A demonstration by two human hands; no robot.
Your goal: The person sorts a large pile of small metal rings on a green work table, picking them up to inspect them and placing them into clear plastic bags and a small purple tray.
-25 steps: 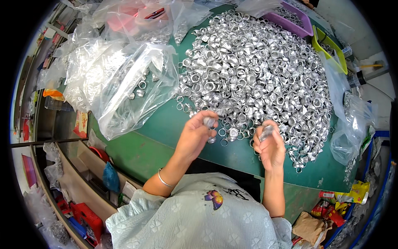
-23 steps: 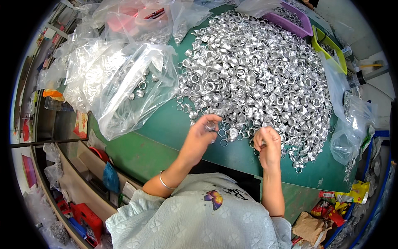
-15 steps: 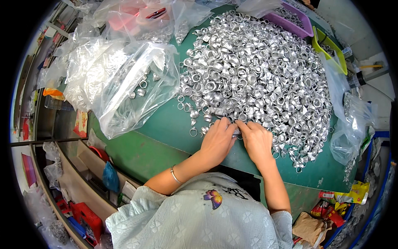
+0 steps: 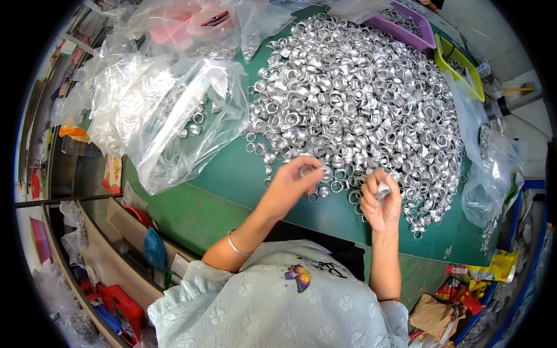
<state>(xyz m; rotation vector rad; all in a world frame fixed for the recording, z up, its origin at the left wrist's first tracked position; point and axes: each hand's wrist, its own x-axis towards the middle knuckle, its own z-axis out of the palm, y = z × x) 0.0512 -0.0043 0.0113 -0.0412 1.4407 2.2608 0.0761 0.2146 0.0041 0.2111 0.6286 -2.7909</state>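
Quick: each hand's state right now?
Left hand: curled at the near edge of the ring pile; blurred, so its hold cannot be told.
Right hand: closed on a silvery ring.

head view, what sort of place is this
Likely a jewellery workshop: a heap of metal rings on a green table, with clear bags and a purple tray beside it.

Green table (image 4: 223, 180): heaped silvery rings (image 4: 360, 98); clear bags (image 4: 125, 107) left; purple tray (image 4: 413, 39), lime tray (image 4: 474, 86) far right.
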